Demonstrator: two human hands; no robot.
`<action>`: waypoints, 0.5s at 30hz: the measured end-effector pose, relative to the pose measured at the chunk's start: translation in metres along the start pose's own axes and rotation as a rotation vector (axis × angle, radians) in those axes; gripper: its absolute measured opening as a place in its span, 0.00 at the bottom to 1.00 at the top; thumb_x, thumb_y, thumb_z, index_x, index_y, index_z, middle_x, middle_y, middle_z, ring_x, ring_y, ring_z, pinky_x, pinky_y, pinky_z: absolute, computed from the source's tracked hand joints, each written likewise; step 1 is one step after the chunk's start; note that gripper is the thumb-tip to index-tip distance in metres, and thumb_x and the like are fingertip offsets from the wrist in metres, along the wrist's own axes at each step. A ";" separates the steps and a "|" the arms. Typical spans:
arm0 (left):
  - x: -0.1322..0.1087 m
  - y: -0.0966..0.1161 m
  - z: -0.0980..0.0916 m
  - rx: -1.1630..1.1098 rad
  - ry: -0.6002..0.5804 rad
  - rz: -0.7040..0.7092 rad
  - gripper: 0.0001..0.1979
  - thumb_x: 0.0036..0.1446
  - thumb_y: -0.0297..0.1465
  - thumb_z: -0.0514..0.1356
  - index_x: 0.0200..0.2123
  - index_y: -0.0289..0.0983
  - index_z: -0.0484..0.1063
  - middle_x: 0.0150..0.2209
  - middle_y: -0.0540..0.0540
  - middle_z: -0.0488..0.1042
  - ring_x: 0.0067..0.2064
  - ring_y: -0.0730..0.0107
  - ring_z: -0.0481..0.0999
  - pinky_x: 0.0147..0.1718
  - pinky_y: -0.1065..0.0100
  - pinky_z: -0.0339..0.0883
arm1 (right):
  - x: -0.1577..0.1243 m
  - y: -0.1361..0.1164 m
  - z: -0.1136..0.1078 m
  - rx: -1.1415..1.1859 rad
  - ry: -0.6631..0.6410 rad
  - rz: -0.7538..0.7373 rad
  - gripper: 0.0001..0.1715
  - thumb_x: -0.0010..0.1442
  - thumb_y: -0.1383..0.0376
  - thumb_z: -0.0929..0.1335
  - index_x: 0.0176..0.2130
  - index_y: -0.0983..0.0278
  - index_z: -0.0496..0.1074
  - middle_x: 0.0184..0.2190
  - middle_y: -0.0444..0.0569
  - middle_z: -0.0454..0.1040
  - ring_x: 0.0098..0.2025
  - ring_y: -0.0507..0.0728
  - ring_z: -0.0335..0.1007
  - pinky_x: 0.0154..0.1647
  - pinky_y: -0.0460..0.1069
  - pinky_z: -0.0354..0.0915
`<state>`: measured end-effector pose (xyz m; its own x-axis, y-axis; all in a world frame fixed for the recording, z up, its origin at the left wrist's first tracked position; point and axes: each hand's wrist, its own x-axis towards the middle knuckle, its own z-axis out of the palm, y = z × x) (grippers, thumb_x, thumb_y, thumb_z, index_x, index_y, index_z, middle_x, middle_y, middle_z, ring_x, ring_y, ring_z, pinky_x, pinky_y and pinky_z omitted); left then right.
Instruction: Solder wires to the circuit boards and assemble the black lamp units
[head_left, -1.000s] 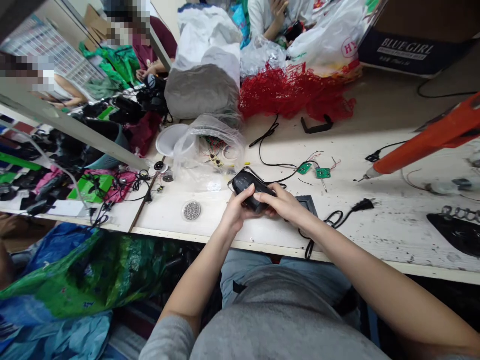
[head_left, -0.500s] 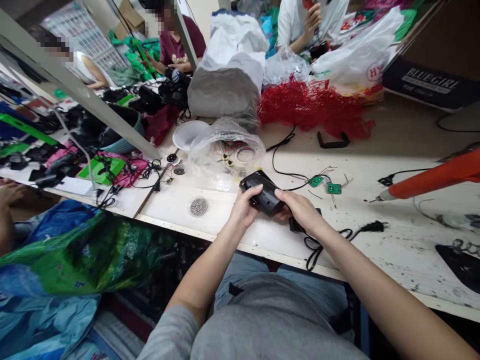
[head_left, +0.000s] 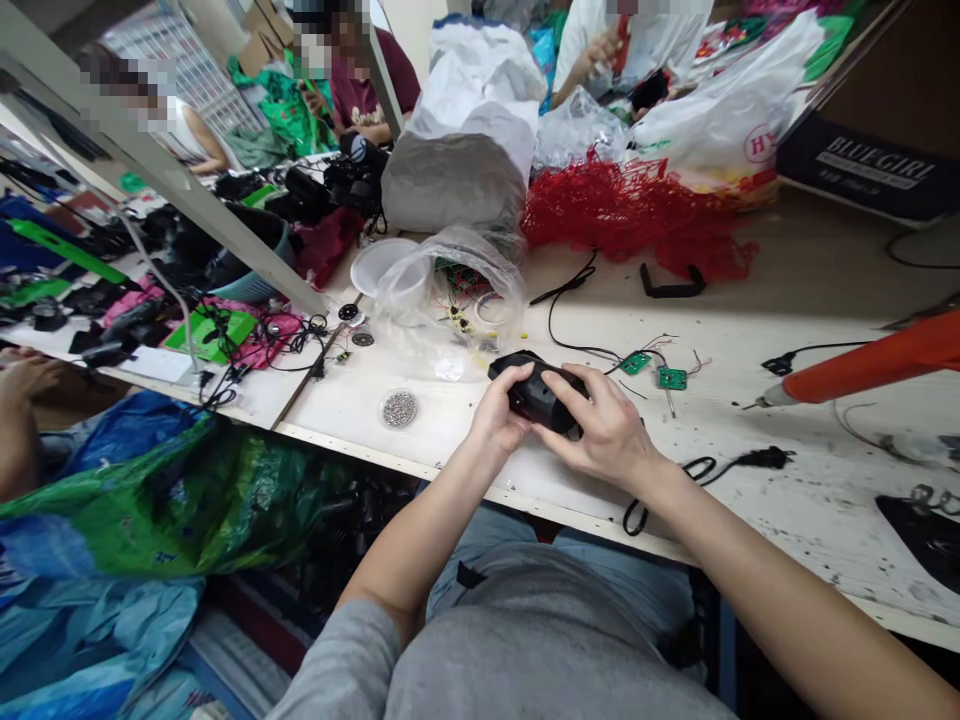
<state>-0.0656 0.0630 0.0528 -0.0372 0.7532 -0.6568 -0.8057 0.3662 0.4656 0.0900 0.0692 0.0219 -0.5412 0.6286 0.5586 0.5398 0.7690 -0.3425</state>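
Observation:
A black plastic device (head_left: 534,392) is gripped between both my hands just above the white workbench (head_left: 750,460). My left hand (head_left: 504,408) wraps its fingers round the device's left end. My right hand (head_left: 600,425) closes over its right side and top, hiding much of it. A black power cord with a plug (head_left: 739,462) trails off to the right from under my right hand. Two small green circuit boards (head_left: 652,370) with thin wires lie just beyond the device.
A dish of small metal beads (head_left: 399,408) lies left of my hands, a clear plastic bag of parts (head_left: 450,300) behind it. An orange tool (head_left: 870,365) lies at right. Red netting (head_left: 630,215) and white bags (head_left: 472,140) fill the back. Other people work at the far side.
My right hand has slid over the top of the black device and covers more of it. The device has tipped a little. The view has shifted slightly.

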 end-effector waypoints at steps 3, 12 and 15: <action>-0.003 -0.001 0.002 0.002 0.000 -0.039 0.08 0.49 0.28 0.69 0.32 0.34 0.74 0.29 0.48 0.77 0.29 0.69 0.76 0.38 0.65 0.74 | 0.002 -0.001 -0.005 -0.007 -0.010 -0.014 0.29 0.63 0.55 0.68 0.60 0.63 0.71 0.53 0.63 0.72 0.54 0.70 0.72 0.51 0.64 0.74; -0.002 -0.004 0.005 0.041 -0.052 0.012 0.08 0.52 0.30 0.70 0.34 0.33 0.77 0.31 0.46 0.80 0.31 0.67 0.78 0.38 0.65 0.76 | 0.000 -0.005 -0.005 -0.037 -0.061 0.024 0.29 0.62 0.56 0.69 0.60 0.61 0.72 0.58 0.62 0.69 0.54 0.71 0.70 0.54 0.67 0.71; -0.001 -0.004 0.000 0.039 -0.044 0.034 0.11 0.52 0.33 0.71 0.36 0.34 0.78 0.33 0.44 0.81 0.35 0.63 0.81 0.42 0.64 0.77 | -0.005 -0.010 -0.003 -0.009 -0.033 -0.028 0.27 0.63 0.60 0.69 0.60 0.59 0.71 0.57 0.62 0.70 0.54 0.71 0.68 0.53 0.70 0.70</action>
<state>-0.0622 0.0605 0.0515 -0.0376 0.7885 -0.6138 -0.7809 0.3601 0.5104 0.0893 0.0581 0.0246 -0.5772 0.6101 0.5428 0.5298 0.7856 -0.3196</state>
